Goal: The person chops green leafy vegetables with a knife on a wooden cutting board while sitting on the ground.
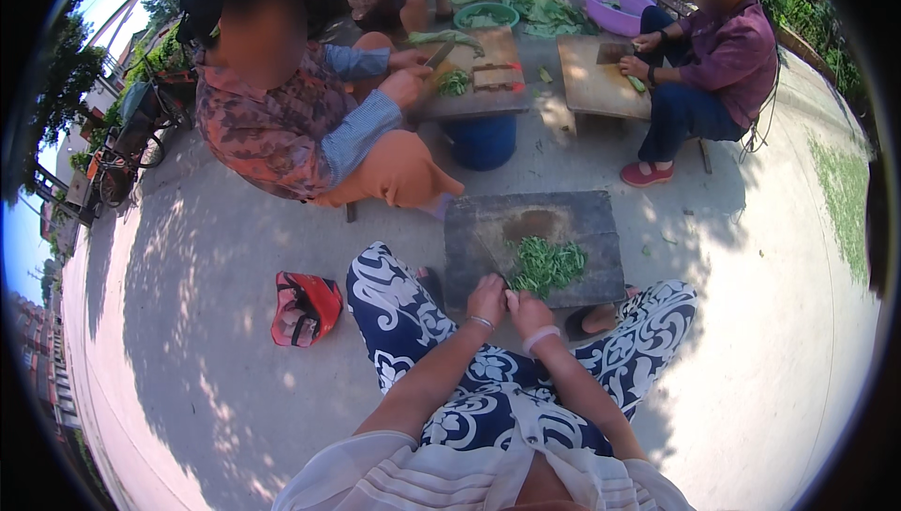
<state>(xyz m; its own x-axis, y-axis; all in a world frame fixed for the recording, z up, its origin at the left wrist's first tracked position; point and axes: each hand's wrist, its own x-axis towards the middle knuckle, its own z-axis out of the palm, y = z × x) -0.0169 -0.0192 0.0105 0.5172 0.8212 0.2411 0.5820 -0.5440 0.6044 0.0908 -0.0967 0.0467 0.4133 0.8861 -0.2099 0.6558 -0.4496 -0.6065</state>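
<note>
My left hand (487, 298) is closed around the dark handle of a knife at the near edge of a worn, dark wooden chopping board (464, 257). The blade seems to point away from me over the board's left part, but it is hard to tell from the wood. My right hand (531, 312) is curled beside the left, its fingertips close to the handle; whether it grips the handle I cannot tell. A heap of finely cut green leaves (547, 265) lies just beyond my hands, right of the knife. A damp brown patch (536, 224) marks the board's far part.
A red bag (307, 308) stands on the concrete at left. A person ahead-left holds a knife over a wooden board (486, 106); a blue bucket (481, 141) stands beneath. Another person cuts at a board (605, 99). Beyond are a green basin (486, 15), large leaves and a purple tub (612, 4).
</note>
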